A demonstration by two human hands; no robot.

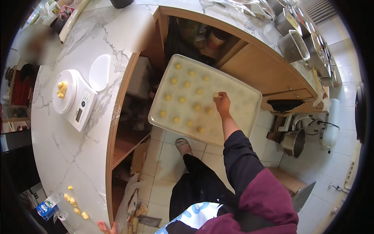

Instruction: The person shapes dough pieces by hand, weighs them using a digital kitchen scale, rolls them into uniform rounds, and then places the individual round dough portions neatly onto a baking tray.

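right hand (223,103) of the person reaches out over a large, pale, rectangular tray with rounded corners (243,117), its thumb and fingers pinched nearly closed around a small, round, pale-yellow dough ball (215,94). that ball sits at the fingertips, above the tray's middle; whether it touches the surface, i cannot tell. more pale-yellow dough balls (187,84) stand apart in rough rows, mostly to the left of the right hand, with a couple nearer the person, while the tray's right part lies bare. left hand (107,227), well apart from the tray and partly cut off by the lower edge of the view, rests at the rim of a white, grey-veined marble-look countertop (70,156), fingers spread, gripping nothing that shows. near it on the counter lies a short line of small, lumpy yellow dough pieces (73,201), with a blue and white carton (47,207) beyond them. farther up the counter, a white digital kitchen scale (83,104) bears an irregular yellow dough lump (61,89), well away from both hands.
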